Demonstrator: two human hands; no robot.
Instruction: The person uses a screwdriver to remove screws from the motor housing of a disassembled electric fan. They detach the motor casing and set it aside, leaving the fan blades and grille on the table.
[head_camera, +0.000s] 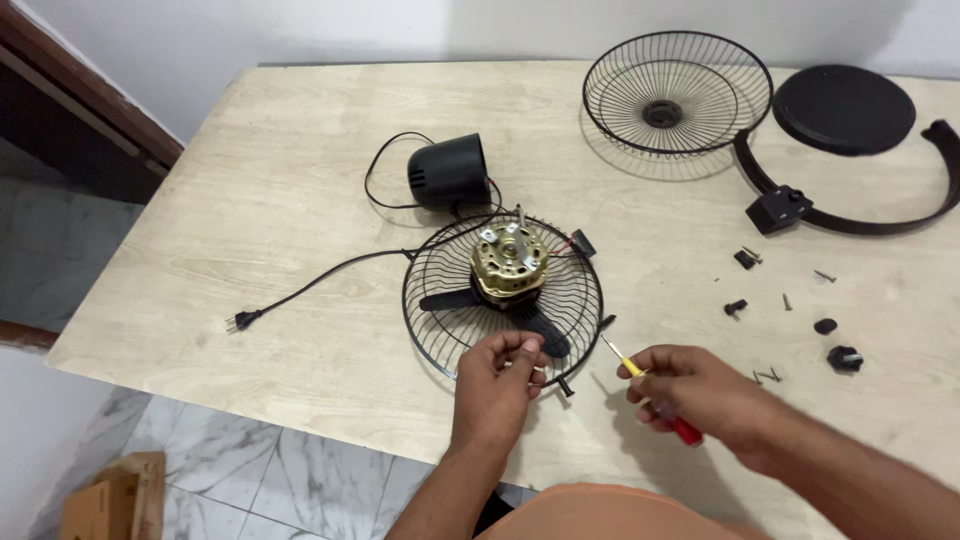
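A plug (241, 320) was noted at the left of the table (300, 180), its cord (330, 272) running right toward a black motor cover (449, 172) lying on its side. Right of the cord, a rear grille (503, 298) lay flat near the table's front edge, with a brass-coloured motor (509, 261) and black blades (500, 305) seated at its centre. The left hand (497, 385) was found at the grille's near rim, fingers curled narrow and pinched on the wire there. Just right of it, the right hand (705, 395) was closed around a screwdriver (645, 385) with a red and yellow handle; the tool's long axis ran up and left, its tip close beside the grille's near right rim. The grille thus lay left of and beyond the right hand, the left hand being the nearer. Farther right, loose screws (768, 375) and small black fittings (845, 358) were scattered; behind them lay a front grille (677, 92), a curved bracket (850, 205) and a round base (843, 108).
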